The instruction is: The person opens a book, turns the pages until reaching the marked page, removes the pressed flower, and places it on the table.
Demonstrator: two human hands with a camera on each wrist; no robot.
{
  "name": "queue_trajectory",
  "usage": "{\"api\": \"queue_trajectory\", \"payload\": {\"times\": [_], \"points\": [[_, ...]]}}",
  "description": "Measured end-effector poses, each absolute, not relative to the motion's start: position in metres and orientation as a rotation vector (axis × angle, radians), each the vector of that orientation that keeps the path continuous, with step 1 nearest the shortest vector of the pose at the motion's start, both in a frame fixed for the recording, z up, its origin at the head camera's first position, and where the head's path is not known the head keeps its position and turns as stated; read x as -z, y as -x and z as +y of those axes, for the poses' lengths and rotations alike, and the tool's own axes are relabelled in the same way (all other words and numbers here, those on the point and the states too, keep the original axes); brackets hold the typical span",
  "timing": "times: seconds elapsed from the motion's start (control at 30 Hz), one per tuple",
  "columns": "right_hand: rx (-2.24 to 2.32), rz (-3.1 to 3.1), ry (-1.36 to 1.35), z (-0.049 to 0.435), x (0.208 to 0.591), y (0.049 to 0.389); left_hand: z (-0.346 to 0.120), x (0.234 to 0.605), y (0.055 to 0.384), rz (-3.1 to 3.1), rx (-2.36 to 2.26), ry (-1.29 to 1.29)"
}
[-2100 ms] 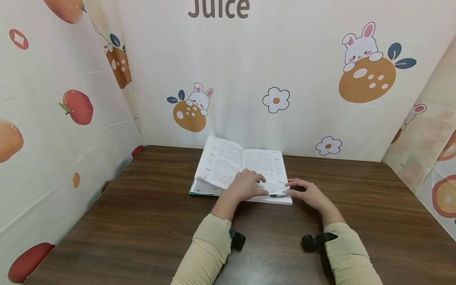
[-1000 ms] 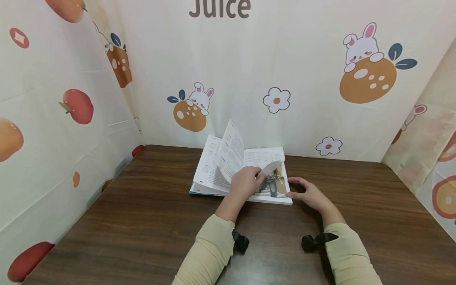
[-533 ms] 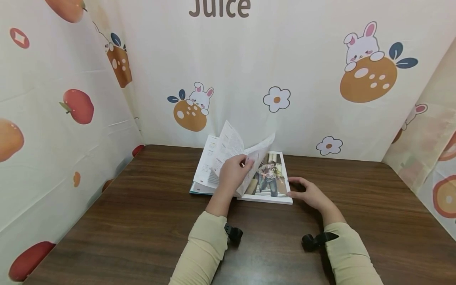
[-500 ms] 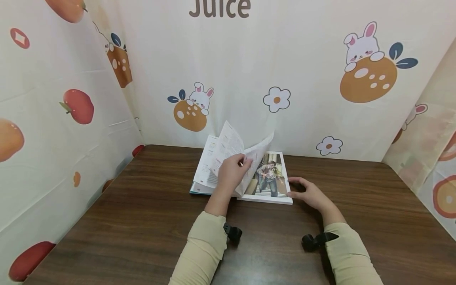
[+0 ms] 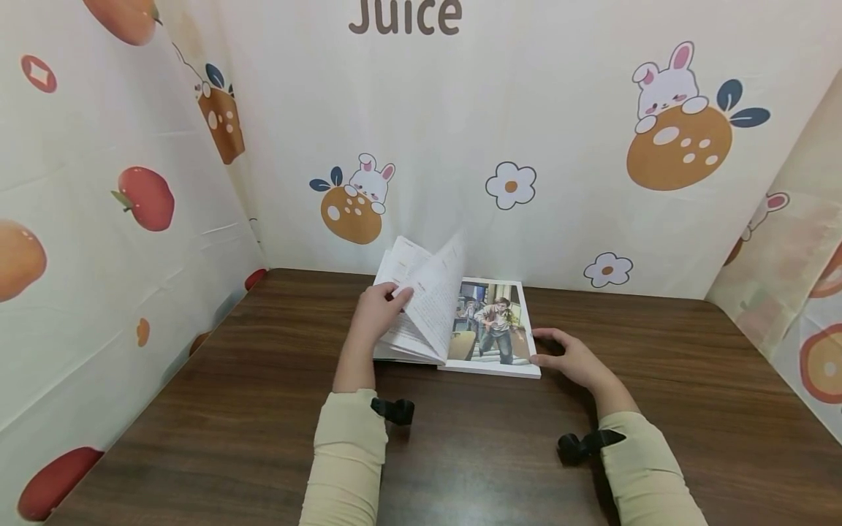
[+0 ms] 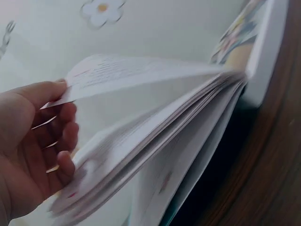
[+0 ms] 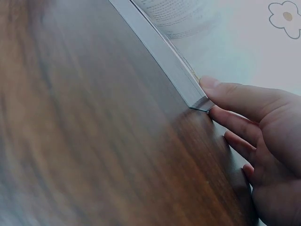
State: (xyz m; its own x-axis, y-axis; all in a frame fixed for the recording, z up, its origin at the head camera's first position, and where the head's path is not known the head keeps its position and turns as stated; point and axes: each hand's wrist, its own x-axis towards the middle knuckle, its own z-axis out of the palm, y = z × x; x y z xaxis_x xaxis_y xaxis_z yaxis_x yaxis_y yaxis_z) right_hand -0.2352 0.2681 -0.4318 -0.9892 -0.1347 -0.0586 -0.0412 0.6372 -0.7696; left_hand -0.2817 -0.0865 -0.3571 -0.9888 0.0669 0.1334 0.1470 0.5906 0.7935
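An open book [image 5: 490, 370] lies on the table against the back curtain. Its right side shows a colour picture [image 5: 498, 329] of running people. At the book's left, my left hand [image 5: 378, 310] pinches a raised printed page [image 5: 437, 296] between thumb and forefinger. In the left wrist view that page [image 6: 122, 73] arches up from the spine, above a loose bundle of leaves [image 6: 141, 146]. My right hand [image 5: 575, 359] is at the book's right edge, thumb by the near corner and forefinger farther along. The right wrist view shows the thumb [image 7: 230, 92] touching that corner.
The dark wooden table [image 5: 460, 453] extends around the book. Behind it hangs a white curtain [image 5: 559, 234] printed with fruit, rabbits and flowers. Another printed curtain [image 5: 217, 292] borders the left side. Black cameras sit on both wrists.
My left hand has lifted the page and swung it leftward past the spine, uncovering the whole picture on the right. My right hand has stayed at the book's edge.
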Motion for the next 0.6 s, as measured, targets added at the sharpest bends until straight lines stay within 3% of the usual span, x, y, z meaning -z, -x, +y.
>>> {"api": "queue_trajectory", "payload": {"times": [0.33,0.6], "points": [[1.286,2.735,0.124,0.268,0.433,0.236,-0.141,0.373,0.278,-2.928,1.45,0.063],[1.281,2.738,0.105,0.267,0.433,0.237,-0.156,0.394,0.279,-3.104,1.341,0.014]]}}
